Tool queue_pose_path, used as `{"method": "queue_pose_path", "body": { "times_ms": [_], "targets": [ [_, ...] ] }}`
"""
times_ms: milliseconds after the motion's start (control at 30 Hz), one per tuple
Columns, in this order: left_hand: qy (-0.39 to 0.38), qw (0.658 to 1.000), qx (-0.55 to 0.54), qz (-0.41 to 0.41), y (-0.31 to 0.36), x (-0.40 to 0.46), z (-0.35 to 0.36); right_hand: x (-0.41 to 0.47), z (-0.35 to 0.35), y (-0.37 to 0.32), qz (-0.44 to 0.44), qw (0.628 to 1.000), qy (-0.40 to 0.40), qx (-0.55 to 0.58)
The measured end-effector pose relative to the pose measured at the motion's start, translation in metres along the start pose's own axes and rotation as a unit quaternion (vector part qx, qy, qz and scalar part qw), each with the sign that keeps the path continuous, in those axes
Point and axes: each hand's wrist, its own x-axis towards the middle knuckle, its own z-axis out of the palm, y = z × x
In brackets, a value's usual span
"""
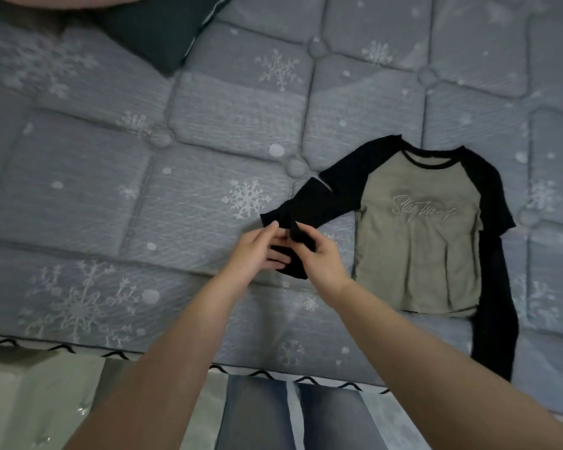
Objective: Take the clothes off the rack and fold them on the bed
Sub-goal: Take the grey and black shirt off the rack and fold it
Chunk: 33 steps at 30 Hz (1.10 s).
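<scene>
The person's jeans-clad legs (293, 417) stood against the bed (111, 190), where the shirt (416, 241) lay flat, front up. Both the left hand (254, 251) and right hand (319, 254) pinched its black sleeve (309, 203) cuff with curled fingers; folding seemed underway, the sleeve next needing laying across the chest.

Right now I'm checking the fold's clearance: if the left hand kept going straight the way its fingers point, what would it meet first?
Probably the black sleeve that it and the right hand are handling; the left hand points up-right into its cuff. Depth is uncertain.
</scene>
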Motion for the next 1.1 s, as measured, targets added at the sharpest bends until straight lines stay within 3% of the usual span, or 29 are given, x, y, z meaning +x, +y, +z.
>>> {"method": "queue_pose_path", "body": {
  "times_ms": [100, 267, 500, 600, 867, 1100],
  "targets": [
    [0.048, 0.994, 0.058, 0.077, 0.007, 0.012, 0.015, 0.000, -0.031, -0.007, 0.006, 0.999, 0.044, 0.032],
    [0.171, 0.979, 0.084, 0.075, -0.004, 0.054, 0.031, 0.006, -0.089, -0.016, 0.016, 0.991, 0.103, 0.084],
    [0.141, 0.980, 0.131, -0.054, -0.032, 0.088, 0.098, 0.004, -0.195, -0.011, 0.021, 0.979, 0.135, 0.150],
    [0.134, 0.973, 0.186, -0.035, -0.040, 0.091, 0.140, 0.001, -0.245, 0.002, 0.042, 0.972, 0.147, 0.176],
    [0.151, 0.978, 0.142, 0.031, -0.056, 0.096, 0.248, -0.005, -0.386, 0.059, 0.133, 0.938, 0.158, 0.279],
    [0.141, 0.978, 0.154, 0.001, -0.076, 0.111, 0.291, 0.011, -0.459, 0.116, 0.234, 0.920, 0.204, 0.237]
  ]
}}
